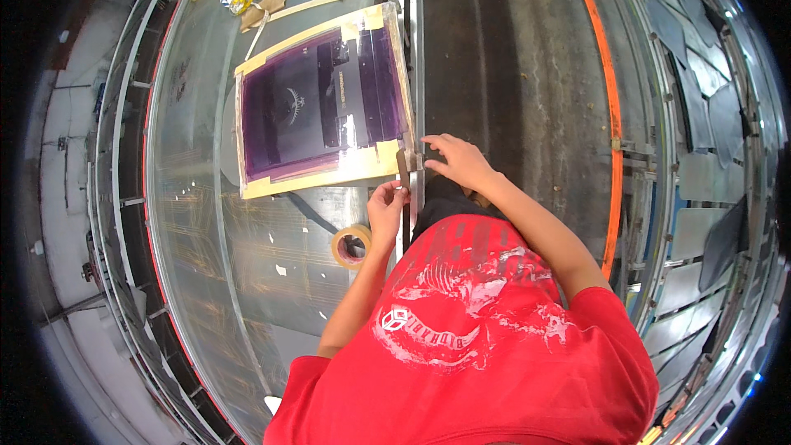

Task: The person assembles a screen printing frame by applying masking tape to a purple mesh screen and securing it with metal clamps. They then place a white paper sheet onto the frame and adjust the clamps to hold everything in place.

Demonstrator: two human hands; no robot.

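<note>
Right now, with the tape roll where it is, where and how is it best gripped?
Probably by the left side of the tape roll's ring, coming from above and the left, with a finger in its open centre and the thumb outside. The hole faces up, and the left forearm crowds its right side.

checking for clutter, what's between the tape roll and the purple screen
A dark strip lies on the table between the roll and the screen, as the head view shows.
</note>
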